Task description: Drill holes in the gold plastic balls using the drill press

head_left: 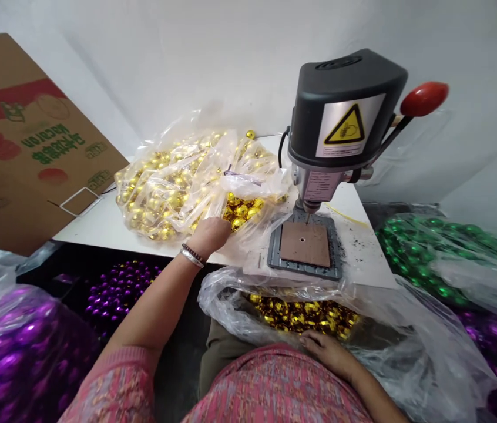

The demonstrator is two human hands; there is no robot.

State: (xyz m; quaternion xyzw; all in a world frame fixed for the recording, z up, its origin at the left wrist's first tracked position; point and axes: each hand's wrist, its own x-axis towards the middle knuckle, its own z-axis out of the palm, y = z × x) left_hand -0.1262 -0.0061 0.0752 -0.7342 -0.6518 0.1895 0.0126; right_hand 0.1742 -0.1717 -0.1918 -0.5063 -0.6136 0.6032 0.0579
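My left hand (pixel 212 236) is closed in a fist at the mouth of a clear plastic bag (pixel 195 194), which is full of shiny gold balls (pixel 244 210). Its fingers are curled at the bag's edge, and their tips are hidden. Lower down, my right hand (pixel 325 352) lies with fingers stretched out at the near rim of a second plastic bag (pixel 226 311) on my lap. Faceted gold balls (pixel 305 314) fill this bag. Just beyond it stands a black bench drill press (pixel 349 111), its bit above a brown square plate (pixel 305 244) with a small hole.
A printed cardboard box (pixel 32 141) leans at the left of the white table (pixel 103 229). Purple balls (pixel 23 352) in plastic lie low on the left, green balls (pixel 433 252) on the right. The drill's red-knobbed lever (pixel 425 98) sticks out rightward. Dark shavings (pixel 361 258) lie beside its base.
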